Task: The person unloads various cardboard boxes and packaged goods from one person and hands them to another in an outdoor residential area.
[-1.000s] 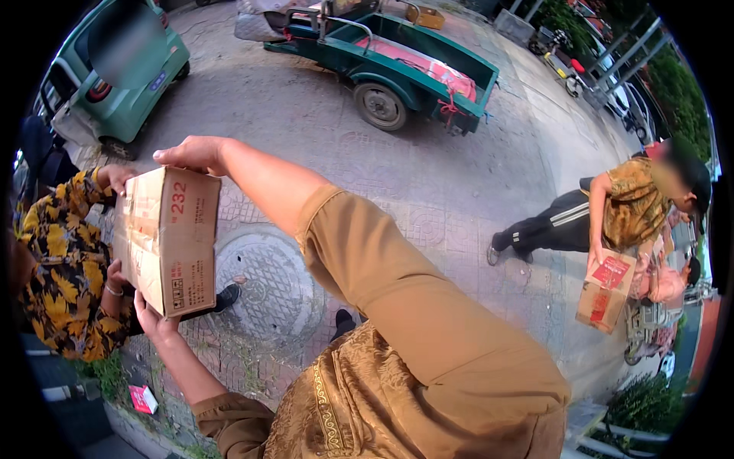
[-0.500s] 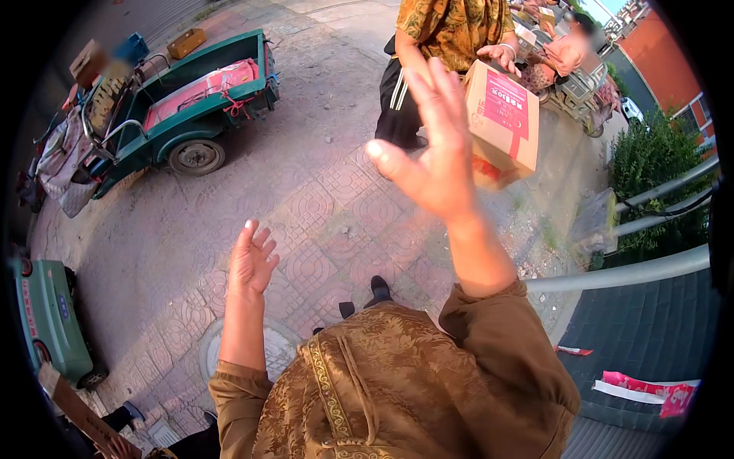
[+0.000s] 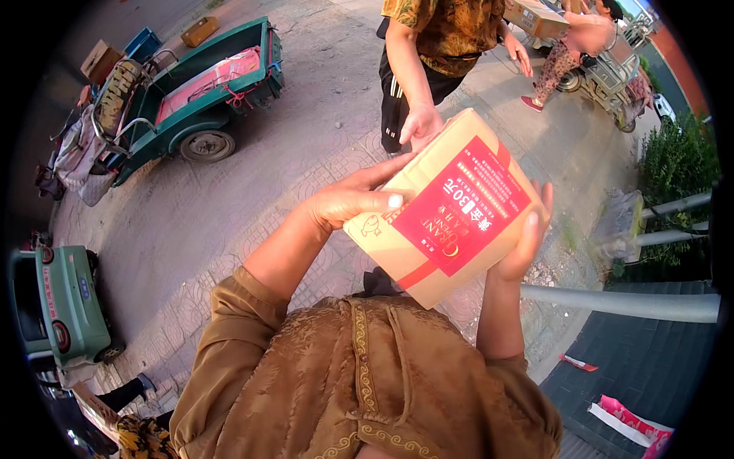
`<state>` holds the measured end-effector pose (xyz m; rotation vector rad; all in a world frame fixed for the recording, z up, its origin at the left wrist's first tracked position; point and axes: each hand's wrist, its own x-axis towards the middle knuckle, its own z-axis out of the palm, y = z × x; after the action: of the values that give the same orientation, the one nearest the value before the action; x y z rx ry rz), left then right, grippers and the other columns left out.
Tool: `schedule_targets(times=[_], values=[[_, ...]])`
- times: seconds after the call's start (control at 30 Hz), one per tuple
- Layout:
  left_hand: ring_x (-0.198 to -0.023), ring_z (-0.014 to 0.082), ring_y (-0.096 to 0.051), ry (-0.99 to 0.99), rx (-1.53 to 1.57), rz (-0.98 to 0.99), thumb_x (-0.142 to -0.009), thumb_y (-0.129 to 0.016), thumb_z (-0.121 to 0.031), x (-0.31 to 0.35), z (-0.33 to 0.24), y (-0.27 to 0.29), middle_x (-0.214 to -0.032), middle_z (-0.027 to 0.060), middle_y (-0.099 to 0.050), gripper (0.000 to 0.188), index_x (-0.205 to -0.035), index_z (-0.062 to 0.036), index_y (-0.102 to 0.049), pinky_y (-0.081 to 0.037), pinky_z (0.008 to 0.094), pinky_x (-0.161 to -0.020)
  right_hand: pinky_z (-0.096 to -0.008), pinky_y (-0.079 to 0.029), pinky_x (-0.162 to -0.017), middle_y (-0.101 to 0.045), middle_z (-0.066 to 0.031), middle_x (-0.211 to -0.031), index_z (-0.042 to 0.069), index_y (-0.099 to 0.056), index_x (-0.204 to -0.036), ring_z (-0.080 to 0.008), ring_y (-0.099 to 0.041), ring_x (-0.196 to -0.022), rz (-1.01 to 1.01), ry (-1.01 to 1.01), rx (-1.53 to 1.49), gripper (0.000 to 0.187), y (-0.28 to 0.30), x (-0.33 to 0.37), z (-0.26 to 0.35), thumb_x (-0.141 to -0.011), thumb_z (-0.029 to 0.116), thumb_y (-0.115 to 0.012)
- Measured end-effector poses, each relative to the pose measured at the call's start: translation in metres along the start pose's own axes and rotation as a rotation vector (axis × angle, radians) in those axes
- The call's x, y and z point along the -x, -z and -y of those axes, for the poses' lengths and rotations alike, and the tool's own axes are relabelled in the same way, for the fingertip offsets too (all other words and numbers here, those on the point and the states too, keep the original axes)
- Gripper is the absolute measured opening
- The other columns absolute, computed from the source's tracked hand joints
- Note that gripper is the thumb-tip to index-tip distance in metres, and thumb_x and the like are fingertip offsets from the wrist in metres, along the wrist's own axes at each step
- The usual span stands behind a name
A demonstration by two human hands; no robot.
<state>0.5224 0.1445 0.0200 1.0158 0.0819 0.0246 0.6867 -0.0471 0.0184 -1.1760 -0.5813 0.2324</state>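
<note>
Handover looks nearly done: we have the carton in mid-air above the paving, left hand clamped on its left edge, thumb on top, right hand cupping its right edge. Co-worker's hand is at the far edge, contact unclear; full release seems left.

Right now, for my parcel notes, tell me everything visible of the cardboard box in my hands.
The cardboard box is tan, with a large red label bearing pale print, red strips at the label's ends and a small drawing near one corner. It is held slantwise above the paving, labelled face up. The left hand grips its left side, thumb on the face; the right hand holds the right side. Another person's hand is at the far edge, contact unclear.
</note>
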Motion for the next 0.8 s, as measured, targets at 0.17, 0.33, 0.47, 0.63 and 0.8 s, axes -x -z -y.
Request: schedule_targets(times=[0.17,0.33,0.47,0.63,0.8], values=[[-0.122,0.0249,-0.040,-0.144,0.198,-0.200,-0.066,-0.075,-0.027,0.062,0.014,-0.028,-0.134,0.0166,-0.038,0.096,-0.140,-0.0030,-0.018,-0.035,0.0358,-0.100,-0.0411,-0.032,-0.101,-0.020,-0.0228,-0.141,-0.001,-0.012,-0.139,-0.0297,-0.034,-0.125,0.026,-0.067,-0.140,0.066,-0.052,0.001,0.014,-0.088,0.032,-0.040],[-0.125,0.0255,-0.036,-0.384,0.173,-0.367,-0.070,-0.072,-0.023,0.189,0.020,-0.020,-0.135,0.0158,-0.037,0.094,-0.141,-0.0052,-0.014,-0.033,0.0388,-0.101,-0.0346,-0.041,-0.090,-0.045,-0.0163,-0.117,-0.006,-0.031,-0.125,-0.0215,-0.048,-0.106,0.455,-0.114,-0.059,0.054,-0.148,0.037,0.000,-0.088,0.032,-0.044],[-0.122,0.0241,-0.041,-0.633,0.347,-0.676,-0.072,-0.070,-0.018,0.306,0.049,-0.043,-0.133,0.0138,-0.039,0.085,-0.139,-0.0052,-0.019,-0.035,0.0398,-0.101,-0.0309,-0.041,-0.087,-0.046,-0.0146,-0.115,-0.007,-0.041,-0.114,-0.0173,-0.048,-0.103,0.879,-0.208,-0.171,0.046,-0.263,0.100,-0.012,-0.087,0.030,-0.049],[-0.110,0.0216,-0.052,-1.006,0.450,-1.015,-0.076,-0.066,-0.023,0.418,0.095,-0.060,-0.121,0.0112,-0.051,0.068,-0.132,-0.0065,-0.031,-0.045,0.0375,-0.093,-0.0325,-0.030,-0.100,-0.036,-0.0166,-0.132,-0.008,-0.037,-0.127,-0.0209,-0.037,-0.122,1.382,-0.225,-0.139,0.059,-0.373,0.229,-0.012,-0.086,0.030,-0.052],[-0.102,0.0233,-0.058,-1.264,0.490,-1.281,-0.084,-0.057,-0.026,0.516,0.134,-0.105,-0.115,0.0136,-0.055,0.047,-0.124,-0.0046,-0.042,-0.048,0.0389,-0.089,-0.0320,-0.036,-0.096,-0.046,-0.0134,-0.120,-0.006,-0.038,-0.128,-0.0205,-0.045,-0.113,1.745,-0.323,-0.152,0.060,-0.438,0.370,0.023,-0.083,0.030,-0.057]])
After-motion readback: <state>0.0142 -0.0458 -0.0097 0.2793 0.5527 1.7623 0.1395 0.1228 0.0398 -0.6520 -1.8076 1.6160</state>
